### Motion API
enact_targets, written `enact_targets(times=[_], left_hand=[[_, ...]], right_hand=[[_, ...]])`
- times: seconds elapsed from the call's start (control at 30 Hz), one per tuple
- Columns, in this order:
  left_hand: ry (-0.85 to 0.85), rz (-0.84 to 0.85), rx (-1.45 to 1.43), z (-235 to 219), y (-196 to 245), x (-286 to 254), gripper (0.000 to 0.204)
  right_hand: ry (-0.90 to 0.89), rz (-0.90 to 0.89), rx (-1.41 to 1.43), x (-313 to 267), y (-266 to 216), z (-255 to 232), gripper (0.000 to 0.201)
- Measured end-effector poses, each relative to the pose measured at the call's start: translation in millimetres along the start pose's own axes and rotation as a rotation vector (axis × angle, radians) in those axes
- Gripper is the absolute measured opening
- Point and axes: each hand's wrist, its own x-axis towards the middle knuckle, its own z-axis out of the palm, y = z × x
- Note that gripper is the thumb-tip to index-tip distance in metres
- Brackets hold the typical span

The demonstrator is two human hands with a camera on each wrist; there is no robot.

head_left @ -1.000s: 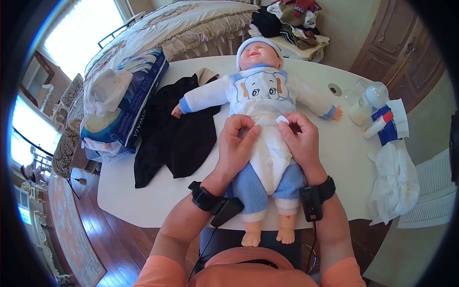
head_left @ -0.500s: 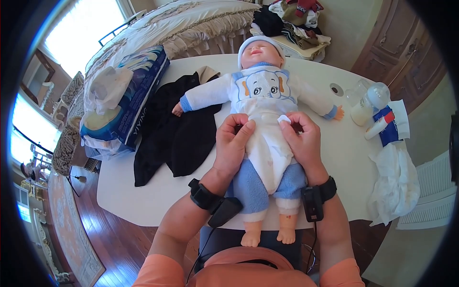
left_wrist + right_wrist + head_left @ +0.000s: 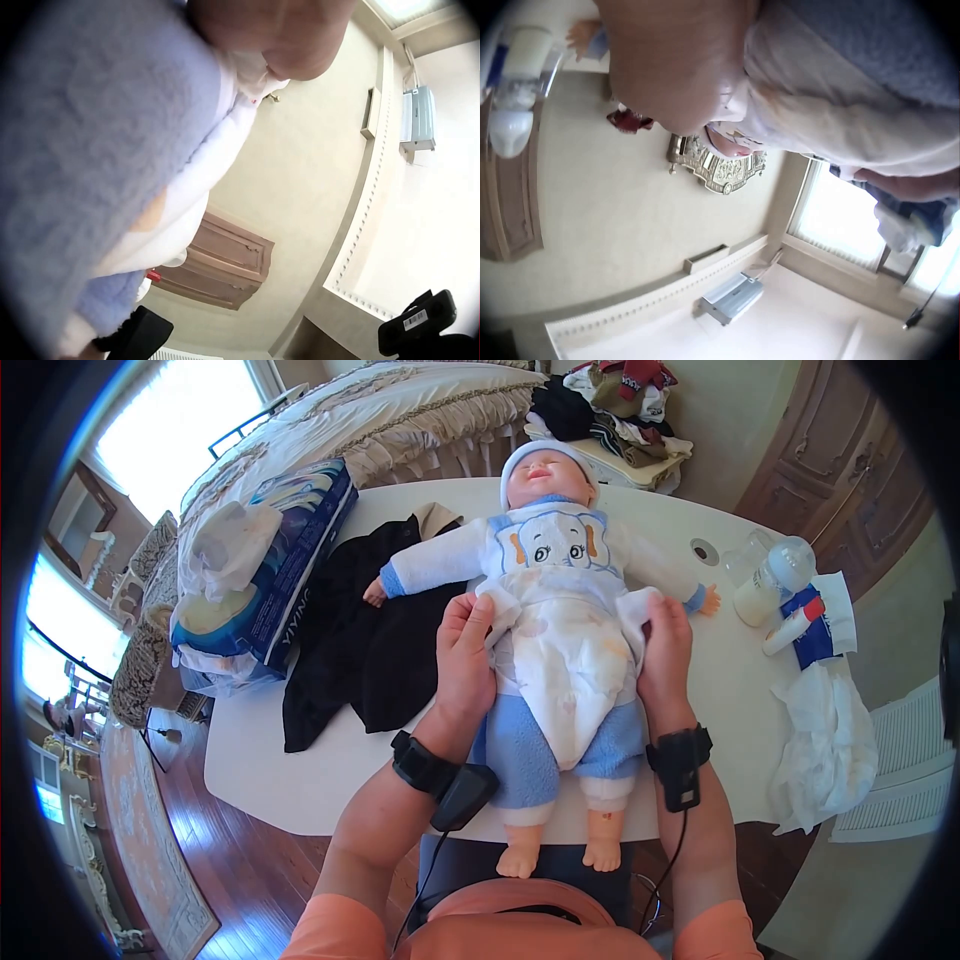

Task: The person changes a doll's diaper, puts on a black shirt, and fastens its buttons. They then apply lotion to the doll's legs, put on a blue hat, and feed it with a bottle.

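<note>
A baby doll (image 3: 563, 550) lies on its back on the white table (image 3: 730, 760), in a white top with an elephant face, a pale cap and blue trousers pushed down its legs. Over its hips spreads a white diaper (image 3: 570, 680), its front panel faintly stained. My left hand (image 3: 465, 660) pinches one upper corner of the diaper between thumb and fingers. At the opposite corner, my right hand (image 3: 665, 660) grips the other side flap. In the right wrist view the diaper's edge (image 3: 825, 124) runs from beside the hand, with the fingertips mostly hidden.
Left of the doll lie a black garment (image 3: 375, 630) and a blue diaper pack (image 3: 270, 580). To the right stand a baby bottle (image 3: 770, 580), a red-capped tube (image 3: 793, 625) and a crumpled white diaper (image 3: 825, 740). A bed (image 3: 400, 430) is beyond the table.
My hands have moved apart, the left outward to the left and the right outward to the right. The diaper's front panel is now stretched wider between them.
</note>
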Motion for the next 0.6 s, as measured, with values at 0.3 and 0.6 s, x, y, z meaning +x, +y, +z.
enact_targets(times=[0.3, 0.6], left_hand=[[0.273, 0.03, -0.052, -15, 6, 12, 0.011], [0.468, 0.174, 0.117, -43, -2, 28, 0.009]], right_hand=[[0.27, 0.041, 0.064, 18, 6, -23, 0.018], [0.359, 0.025, 0.06, 32, 11, -43, 0.011]])
